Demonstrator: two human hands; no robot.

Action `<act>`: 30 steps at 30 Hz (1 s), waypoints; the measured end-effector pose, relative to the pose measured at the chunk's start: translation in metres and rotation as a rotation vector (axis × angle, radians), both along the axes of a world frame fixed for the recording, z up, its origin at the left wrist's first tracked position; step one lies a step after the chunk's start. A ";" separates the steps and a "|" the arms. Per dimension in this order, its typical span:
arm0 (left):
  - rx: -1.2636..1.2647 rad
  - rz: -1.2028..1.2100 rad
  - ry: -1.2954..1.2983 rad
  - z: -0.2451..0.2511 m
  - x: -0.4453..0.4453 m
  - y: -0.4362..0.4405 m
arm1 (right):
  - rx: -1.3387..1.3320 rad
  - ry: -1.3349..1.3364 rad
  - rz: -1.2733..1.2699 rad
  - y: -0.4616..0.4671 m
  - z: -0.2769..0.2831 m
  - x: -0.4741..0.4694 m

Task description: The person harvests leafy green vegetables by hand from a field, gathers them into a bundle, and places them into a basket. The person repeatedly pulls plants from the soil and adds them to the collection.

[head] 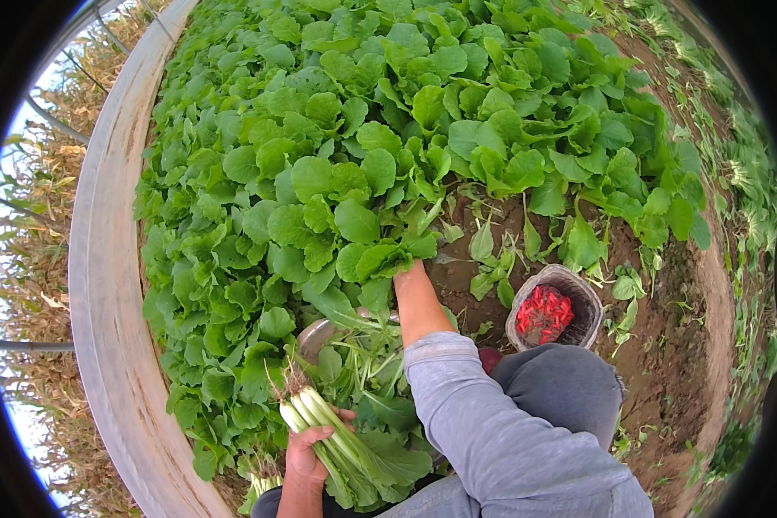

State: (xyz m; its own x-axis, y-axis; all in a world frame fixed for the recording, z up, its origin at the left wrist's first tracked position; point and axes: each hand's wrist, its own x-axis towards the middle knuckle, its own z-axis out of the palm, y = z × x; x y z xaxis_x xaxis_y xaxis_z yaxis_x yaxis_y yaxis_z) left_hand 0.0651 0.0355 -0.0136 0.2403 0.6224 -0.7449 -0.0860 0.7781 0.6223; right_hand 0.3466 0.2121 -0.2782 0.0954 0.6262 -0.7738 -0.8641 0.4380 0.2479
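Observation:
Low at the front, my left hand [307, 447] grips a bunch of pulled leafy greens [333, 430]. Their white stems and brown roots point up and away, while the leaves hang over my lap. My right forearm [421, 304] reaches into the edge of the standing greens [356, 220], and leaves cover that hand, so its fingers and anything in them are hidden. Under the forearm, loose leaves and stems [362, 362] lie around a partly covered round rim [314, 340].
A worn tub [555, 307] with red pieces stands on bare soil by my knee [557, 388]. Dense greens stretch ahead. Plastic sheeting [103, 272] borders the left, with dry stalks beyond. Pulled greens [744, 175] lie along the right; another rooted bunch [262, 479] sits at lower left.

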 end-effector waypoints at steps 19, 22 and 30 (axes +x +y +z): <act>0.024 -0.035 0.062 0.011 0.001 -0.008 | -0.330 -0.169 -0.055 0.000 -0.025 -0.074; 0.028 -0.013 0.056 0.013 -0.007 -0.013 | -0.247 -0.174 -0.082 -0.013 -0.003 -0.072; 0.045 -0.033 0.005 0.022 -0.002 -0.018 | -0.200 -0.597 0.254 -0.027 0.100 -0.048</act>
State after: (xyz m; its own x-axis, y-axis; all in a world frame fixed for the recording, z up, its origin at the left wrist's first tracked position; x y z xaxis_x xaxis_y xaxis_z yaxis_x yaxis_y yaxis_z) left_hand 0.0633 0.0179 0.0081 0.2572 0.6474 -0.7174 -0.0576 0.7514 0.6574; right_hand 0.2988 0.1850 -0.1781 0.4113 0.5363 -0.7371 -0.9097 0.1912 -0.3685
